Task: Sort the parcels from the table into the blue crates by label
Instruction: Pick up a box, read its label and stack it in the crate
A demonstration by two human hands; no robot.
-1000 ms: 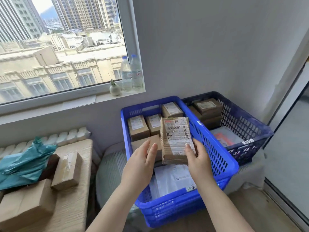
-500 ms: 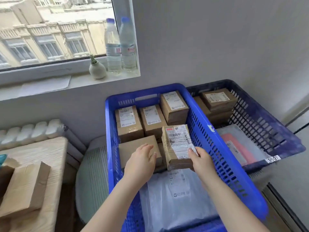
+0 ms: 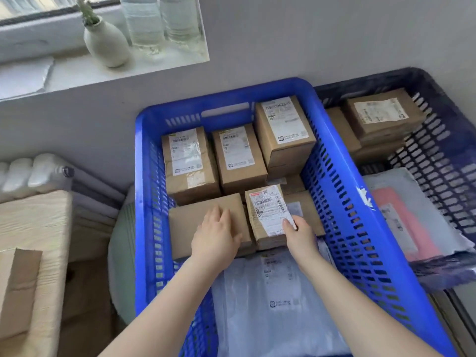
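A pale wooden table at left carries what looks like one cardboard parcel.

Parcels in near crate; 2nd crate right; table left.

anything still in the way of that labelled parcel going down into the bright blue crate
Nothing visible. The labelled parcel, pinched by the right hand, is already inside the bright blue crate, beside the plain box that the left hand touches.
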